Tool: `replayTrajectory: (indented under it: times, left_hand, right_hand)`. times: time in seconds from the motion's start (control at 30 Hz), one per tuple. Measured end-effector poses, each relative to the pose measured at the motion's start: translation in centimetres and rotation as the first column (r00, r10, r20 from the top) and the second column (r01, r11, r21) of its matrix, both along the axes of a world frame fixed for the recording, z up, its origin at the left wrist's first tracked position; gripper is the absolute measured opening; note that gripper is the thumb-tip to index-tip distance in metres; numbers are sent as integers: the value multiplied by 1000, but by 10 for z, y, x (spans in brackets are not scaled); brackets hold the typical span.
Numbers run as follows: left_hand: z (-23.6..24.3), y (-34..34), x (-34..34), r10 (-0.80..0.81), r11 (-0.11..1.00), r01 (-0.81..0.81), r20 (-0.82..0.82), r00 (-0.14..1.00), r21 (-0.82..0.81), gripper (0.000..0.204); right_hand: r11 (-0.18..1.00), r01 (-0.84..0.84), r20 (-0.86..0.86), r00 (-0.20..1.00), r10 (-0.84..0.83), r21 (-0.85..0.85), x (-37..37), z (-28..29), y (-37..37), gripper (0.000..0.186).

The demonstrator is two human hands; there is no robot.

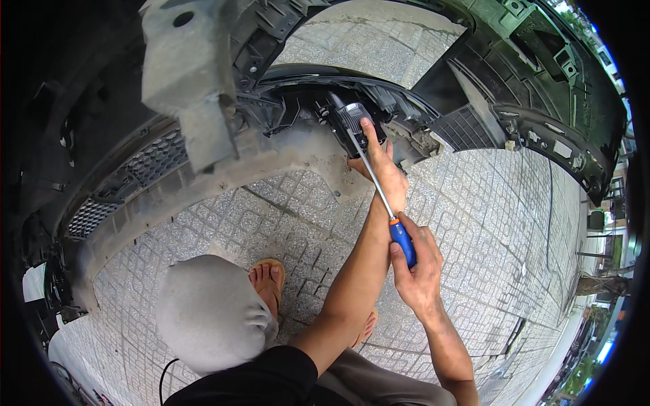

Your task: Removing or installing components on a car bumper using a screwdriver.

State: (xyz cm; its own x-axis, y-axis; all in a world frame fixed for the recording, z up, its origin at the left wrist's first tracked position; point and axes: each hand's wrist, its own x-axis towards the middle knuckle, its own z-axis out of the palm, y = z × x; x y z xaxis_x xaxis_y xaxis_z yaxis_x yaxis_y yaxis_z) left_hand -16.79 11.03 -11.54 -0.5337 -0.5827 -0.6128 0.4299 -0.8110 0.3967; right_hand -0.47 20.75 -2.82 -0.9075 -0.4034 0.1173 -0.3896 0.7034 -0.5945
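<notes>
My right hand [418,265] is wrapped around the blue handle of a long screwdriver [401,238] with an orange collar. Its steel shaft slants up and to the left across my left wrist, and the tip reaches a small black boxy part [353,116] with a ribbed, shiny top. That part sits at the inner edge of a dark car bumper [298,76]. My left hand [384,166] grips it, thumb lying on top and the other fingers mostly hidden beneath. Where exactly the screwdriver tip sits I cannot tell.
A grey plastic bracket piece [189,74] juts down at the upper left, near a honeycomb grille [156,161]. The bumper arches around me on the left, far and right sides. Patterned paving [487,223] lies below, with my sandalled feet [269,281] on it.
</notes>
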Motion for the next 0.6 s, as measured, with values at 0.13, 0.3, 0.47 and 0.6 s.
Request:
replayTrajectory:
  times: [0.13,0.3,0.47,0.6]
  left_hand:
    - [-17,-1,3,-87,996,86,39,995,13,102]
    - [-23,-10,9,-170,985,169,42,985,21,102]
    - [-9,-23,26,-357,932,357,16,934,-55,109]
    - [-11,-27,22,-369,924,375,-85,925,73,102]
  right_hand:
    - [996,-47,-91,995,40,-78,-10,1,-1,39]
    - [988,111,257,963,-80,-107,-17,5,2,33]
    - [922,209,297,948,-111,-325,1,-36,52,35]
    - [880,297,290,937,-194,-370,33,-88,121,37]
